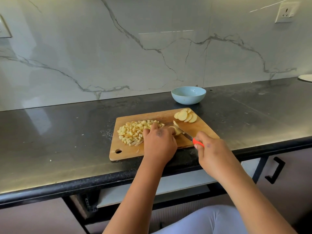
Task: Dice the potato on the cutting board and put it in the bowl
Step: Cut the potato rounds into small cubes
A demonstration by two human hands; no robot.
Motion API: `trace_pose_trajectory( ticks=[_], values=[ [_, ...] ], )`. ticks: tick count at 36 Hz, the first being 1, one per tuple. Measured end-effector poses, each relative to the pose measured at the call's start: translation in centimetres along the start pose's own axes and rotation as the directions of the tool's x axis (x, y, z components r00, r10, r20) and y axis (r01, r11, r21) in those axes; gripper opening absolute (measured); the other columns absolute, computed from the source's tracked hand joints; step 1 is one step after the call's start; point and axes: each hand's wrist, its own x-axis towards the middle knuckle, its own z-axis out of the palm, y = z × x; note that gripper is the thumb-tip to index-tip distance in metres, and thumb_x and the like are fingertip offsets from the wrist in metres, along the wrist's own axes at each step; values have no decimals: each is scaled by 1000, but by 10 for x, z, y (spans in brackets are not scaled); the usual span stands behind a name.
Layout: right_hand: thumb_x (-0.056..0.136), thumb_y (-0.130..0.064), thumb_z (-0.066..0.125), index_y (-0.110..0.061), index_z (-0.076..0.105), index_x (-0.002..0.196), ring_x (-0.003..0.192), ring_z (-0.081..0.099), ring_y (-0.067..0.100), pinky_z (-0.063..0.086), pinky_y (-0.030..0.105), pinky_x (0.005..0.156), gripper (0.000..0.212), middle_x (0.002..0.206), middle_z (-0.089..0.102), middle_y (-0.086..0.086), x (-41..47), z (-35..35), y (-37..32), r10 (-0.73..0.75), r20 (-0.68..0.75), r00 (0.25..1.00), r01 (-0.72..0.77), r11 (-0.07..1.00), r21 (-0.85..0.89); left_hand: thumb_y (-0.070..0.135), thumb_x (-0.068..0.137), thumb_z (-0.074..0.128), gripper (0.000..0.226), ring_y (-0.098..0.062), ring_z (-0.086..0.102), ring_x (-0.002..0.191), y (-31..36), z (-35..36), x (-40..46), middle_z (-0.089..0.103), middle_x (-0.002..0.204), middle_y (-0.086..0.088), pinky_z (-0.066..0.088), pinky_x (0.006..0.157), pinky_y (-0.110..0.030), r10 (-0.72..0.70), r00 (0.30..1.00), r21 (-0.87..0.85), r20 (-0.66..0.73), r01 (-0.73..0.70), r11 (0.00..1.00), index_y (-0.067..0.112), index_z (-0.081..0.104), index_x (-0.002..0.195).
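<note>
Centrally, board: rectangular wooden cutting board (199,130) near black counter's (67,141) front edge.
Left hand (158,142): curls over potato slices (175,130).
Right hand (212,152): grips orange-handled knife (184,133).
Diced potato (133,132): board's left.
Pale blue bowl (188,95): behind, by marble wall (152,44).

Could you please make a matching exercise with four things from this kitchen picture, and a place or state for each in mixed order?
Things:
1. bowl
2. diced potato
3. potato slices
4. knife

Places or states:
A. fanned out at the far right corner of the board
B. held in the right hand by its orange handle
C. piled on the left part of the board
D. on the counter behind the board, no potato showing in it

Pairs: 1-D, 2-C, 3-A, 4-B
</note>
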Motion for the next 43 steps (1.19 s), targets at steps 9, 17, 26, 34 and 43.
trace_pose_trajectory(
  ticks=[9, 17, 26, 34, 43],
  values=[
    [95, -14, 52, -21, 53, 94, 63, 52, 14, 45, 29, 52, 8, 75, 54, -2, 35, 2, -16, 72, 113, 991, -71, 997, -16, 17, 90, 38, 34, -22, 45, 104, -1, 2, 0, 70, 95, 4, 22, 77, -37, 2, 1000, 30, -12, -2, 1000, 25, 70, 100],
    [95, -15, 56, -16, 60, 94, 43, 35, 6, 38, 12, 47, 4, 57, 42, -10, -9, -24, 3, 15, -12, 1000, -15, 998, 57, 18, 91, 40, 34, -21, 45, 102, -2, 1, -1, 69, 91, 4, 25, 81, -37, 30, 999, 21, -16, -30, 999, 26, 70, 104],
    [96, -18, 56, -25, 55, 90, 51, 45, 6, 32, 16, 40, 9, 65, 49, -11, 1, -15, -3, 25, -11, 1000, -25, 997, 66, 14, 83, 45, 30, -22, 49, 91, -3, 6, -1, 66, 74, 2, 24, 74, -36, 43, 994, 16, -104, -42, 999, 22, 73, 87],
    [97, -18, 52, -21, 56, 92, 55, 47, 5, 27, 16, 44, 7, 69, 51, -9, 20, -5, -10, 26, 66, 997, -28, 999, 33, 13, 78, 42, 33, -22, 48, 83, -3, 8, 0, 63, 67, 2, 24, 72, -35, 56, 991, 27, -119, -53, 998, 22, 73, 82],
    [96, -15, 54, -20, 56, 90, 52, 45, 9, 27, 17, 41, 9, 67, 53, -2, 1, -20, -1, 104, 122, 987, -110, 993, 41, 15, 86, 40, 36, -20, 45, 97, -3, 4, -2, 67, 83, 2, 22, 76, -35, 35, 999, -4, -39, -36, 999, 25, 72, 97]
  ],
)
